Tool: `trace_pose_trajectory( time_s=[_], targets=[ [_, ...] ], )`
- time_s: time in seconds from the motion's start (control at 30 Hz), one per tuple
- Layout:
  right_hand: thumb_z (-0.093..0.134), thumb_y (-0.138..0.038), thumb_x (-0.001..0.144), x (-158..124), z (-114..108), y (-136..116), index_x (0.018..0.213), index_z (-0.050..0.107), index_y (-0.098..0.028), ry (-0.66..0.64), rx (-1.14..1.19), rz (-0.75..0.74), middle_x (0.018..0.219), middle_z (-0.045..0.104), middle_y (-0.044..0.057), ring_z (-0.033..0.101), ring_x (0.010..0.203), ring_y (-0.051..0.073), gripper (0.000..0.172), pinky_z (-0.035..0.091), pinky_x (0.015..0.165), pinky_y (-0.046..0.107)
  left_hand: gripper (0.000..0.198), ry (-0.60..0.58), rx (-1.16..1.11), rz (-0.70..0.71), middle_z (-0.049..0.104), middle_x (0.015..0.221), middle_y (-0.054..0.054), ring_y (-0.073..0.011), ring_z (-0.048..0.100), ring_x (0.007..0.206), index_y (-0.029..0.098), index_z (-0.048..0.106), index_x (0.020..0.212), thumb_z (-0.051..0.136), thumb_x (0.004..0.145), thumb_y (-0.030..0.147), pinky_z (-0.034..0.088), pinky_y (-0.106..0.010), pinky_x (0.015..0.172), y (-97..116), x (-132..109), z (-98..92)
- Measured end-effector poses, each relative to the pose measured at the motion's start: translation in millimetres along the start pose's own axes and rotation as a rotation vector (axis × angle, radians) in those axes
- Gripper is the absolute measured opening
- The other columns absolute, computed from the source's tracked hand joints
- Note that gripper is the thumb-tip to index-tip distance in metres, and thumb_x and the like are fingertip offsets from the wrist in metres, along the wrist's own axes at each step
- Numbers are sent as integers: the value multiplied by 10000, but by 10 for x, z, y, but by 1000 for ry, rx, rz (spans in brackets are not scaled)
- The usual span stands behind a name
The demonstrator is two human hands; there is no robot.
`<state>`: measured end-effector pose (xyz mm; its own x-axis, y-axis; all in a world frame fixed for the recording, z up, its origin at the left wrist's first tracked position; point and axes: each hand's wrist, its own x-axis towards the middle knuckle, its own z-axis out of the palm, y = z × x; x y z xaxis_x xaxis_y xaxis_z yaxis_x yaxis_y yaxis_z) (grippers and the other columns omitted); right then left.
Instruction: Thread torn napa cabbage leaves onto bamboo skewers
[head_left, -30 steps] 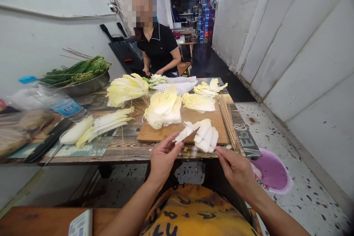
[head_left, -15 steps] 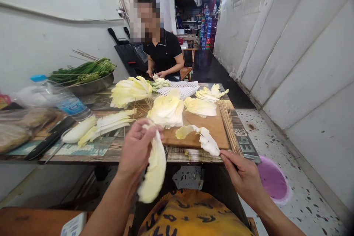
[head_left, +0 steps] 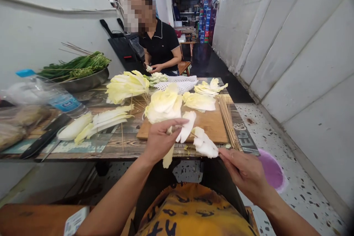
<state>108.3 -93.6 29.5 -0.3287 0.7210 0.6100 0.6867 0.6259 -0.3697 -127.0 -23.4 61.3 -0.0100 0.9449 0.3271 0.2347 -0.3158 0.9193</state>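
The left hand [head_left: 163, 142] is grasping a napa cabbage leaf [head_left: 188, 127] just past the near edge of the cutting board [head_left: 210, 129]. Its fingers are clenched around the leaf's middle, and a soft yellow leaf tip [head_left: 168, 157] is hanging below the hand. The right hand [head_left: 243, 171] is pinching what appears to be a thin bamboo skewer [head_left: 193, 135], though the shaft is hard to follow in this view. White cabbage pieces [head_left: 203, 143] are sitting on it, held in the air above the tabletop [head_left: 118, 151].

Handling assessment: the leaf is judged light and crisp at the white rib, limp at the frilled tip, and likely to be slick and to split if bent sharply. The thick white rib offers the safest hold. The skewer is judged light and stiff, and is best held at its bare end.

Compared with the frame half a second earlier, the left hand is sitting lower and closer to the right hand, and the leaf is no longer dangling at full length. A co-worker [head_left: 162, 46] across the tabletop is now holding a small pale piece [head_left: 149, 68] in both hands. A heap of cabbage leaves [head_left: 163, 105] is lying on the cutting board, beside a bundle of skewers [head_left: 228, 125].
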Motion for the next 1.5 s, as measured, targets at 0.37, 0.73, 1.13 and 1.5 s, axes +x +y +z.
trace_pose_trajectory(
  time_s=[0.37,0.73,1.13,1.5],
  targets=[
    [454,-147,906,-74,633,214,980,653,-159,-201,-397,-193,642,588,21,503,571,133,213,284,523,275,335,-30,577,252,739,867,-40,-182,660,695,215,649,1126,576,801,249,486,-260,669,-417,-318,-561],
    [448,-195,922,27,732,126,882,644,-207,-286,-381,-10,631,603,2,508,534,114,201,243,504,255,592,-666,1261,629,391,1418,-145,-188,643,835,106,437,1336,314,773,-23,482,-323,609,-575,-440,26],
    [439,-139,905,-74,682,214,1033,648,-199,-304,-329,-51,665,633,11,546,552,123,252,288,509,240,506,-571,1190,806,463,1365,-127,-153,635,777,83,509,1260,337,796,-19,446,-291,586,-726,-462,-16],
    [428,-141,912,-99,610,259,1040,646,-197,-351,-294,-52,711,652,21,570,591,121,259,319,516,228,484,-591,1184,793,436,1382,-117,-151,639,804,86,483,1280,348,824,-6,450,-298,607,-739,-482,-22]
  ],
)
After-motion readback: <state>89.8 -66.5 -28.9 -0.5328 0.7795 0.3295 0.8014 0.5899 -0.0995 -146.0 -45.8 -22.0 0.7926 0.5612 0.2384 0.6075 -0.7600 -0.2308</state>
